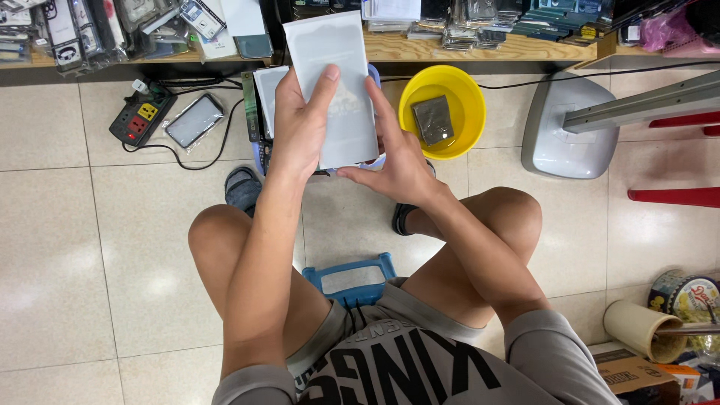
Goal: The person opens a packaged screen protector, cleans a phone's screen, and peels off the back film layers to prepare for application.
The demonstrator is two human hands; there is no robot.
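Down at the bottom edge sits the person's grey printed shirt (405,371), with bare knees spread over pale floor tiles (82,247), and a blue stool (351,276) peeking out between the thighs. Off to the right lie tape rolls (679,296) and a cardboard tube (637,328). Moving up, both forearms rise to mid-frame, and there it is: a flat white packet (337,82) held upright in front of the chest, above the feet. Left hand (300,127) grips its left edge, thumb laid across the face, fingers wrapped behind. Right hand (397,154) clasps the right edge and lower corner, index finger stretched up the side. Just behind the packet, more white sheets (268,94) stand in a blue tray, mostly hidden. Beside that, to the right, a yellow bowl (442,86) holds a dark square pad (433,120). Left on the floor, a black power strip (141,114) and a wrapped phone (195,120). Right, a grey fan base (570,139). Farthest back, a wooden shelf (465,51) crammed with small packaged goods.
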